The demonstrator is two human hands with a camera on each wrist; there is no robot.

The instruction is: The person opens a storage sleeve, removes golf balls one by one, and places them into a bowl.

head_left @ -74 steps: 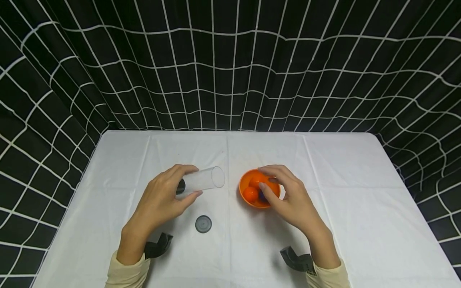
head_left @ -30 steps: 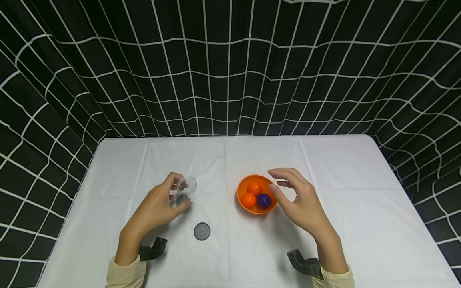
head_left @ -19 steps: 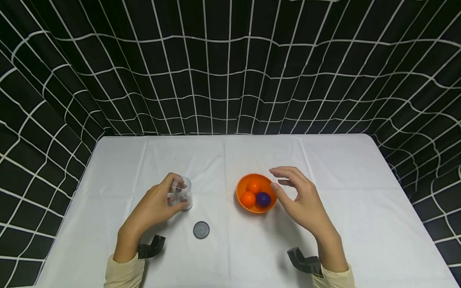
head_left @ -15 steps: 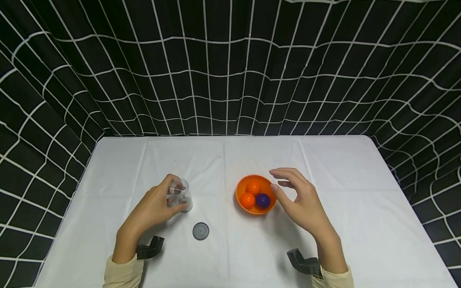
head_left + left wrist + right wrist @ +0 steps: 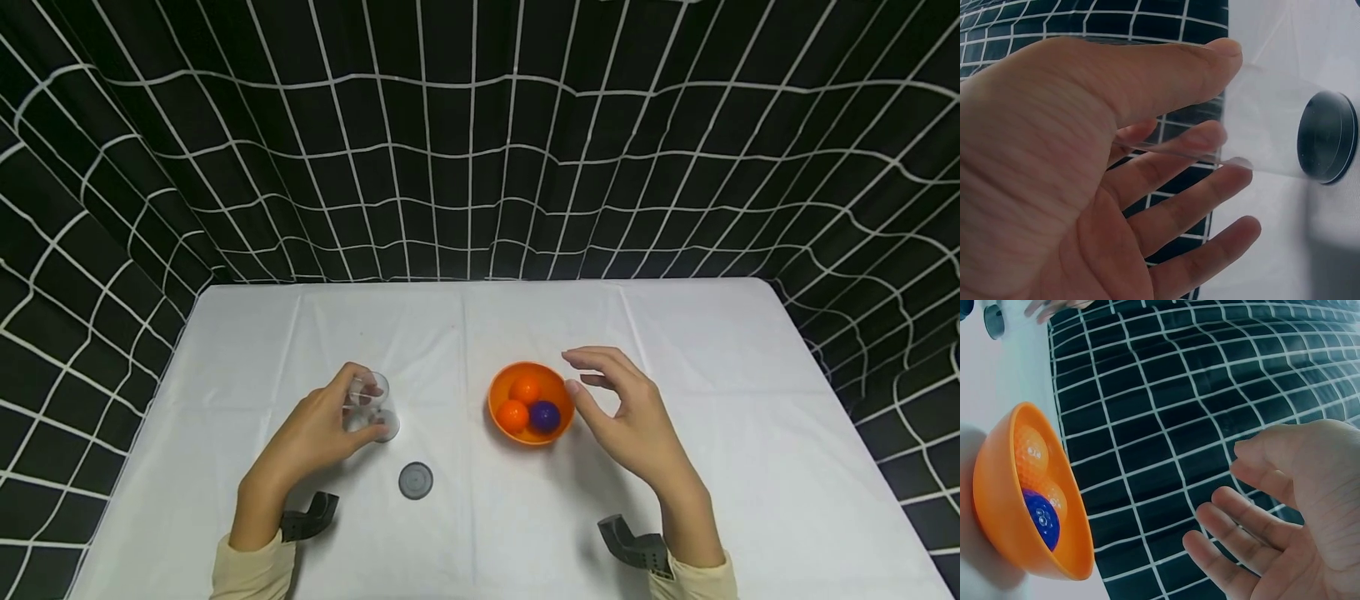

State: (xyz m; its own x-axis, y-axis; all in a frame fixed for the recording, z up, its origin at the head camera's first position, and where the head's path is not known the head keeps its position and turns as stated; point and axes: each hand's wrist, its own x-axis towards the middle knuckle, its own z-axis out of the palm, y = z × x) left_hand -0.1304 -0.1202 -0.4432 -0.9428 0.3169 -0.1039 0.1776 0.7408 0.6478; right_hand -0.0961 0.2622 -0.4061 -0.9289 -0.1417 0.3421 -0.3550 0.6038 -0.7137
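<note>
A clear plastic tube (image 5: 380, 408) stands upright at the left of the table. My left hand (image 5: 315, 429) holds it, thumb on the near side and fingers round the far side. In the left wrist view the tube (image 5: 1269, 119) ends in a dark round base (image 5: 1327, 137). Beside an orange bowl (image 5: 558, 386), my right hand (image 5: 626, 412) hovers with relaxed, parted fingers and nothing between them. Inside the bowl lie two orange golf balls (image 5: 513, 416) and a purple golf ball (image 5: 544, 416); their dimples show in the right wrist view. A grey round lid (image 5: 416, 481) lies near the left hand.
A white cloth (image 5: 480, 333) with fold creases covers the table. Black curtain with a white grid (image 5: 480, 167) hangs behind it and along both sides. Dark curved mounts (image 5: 633, 546) stick out from both wrists.
My left hand has turned the tube from lying sideways, mouth toward the bowl, to upright, farther left. My right hand has drawn back right from over the bowl, uncovering the purple ball.
</note>
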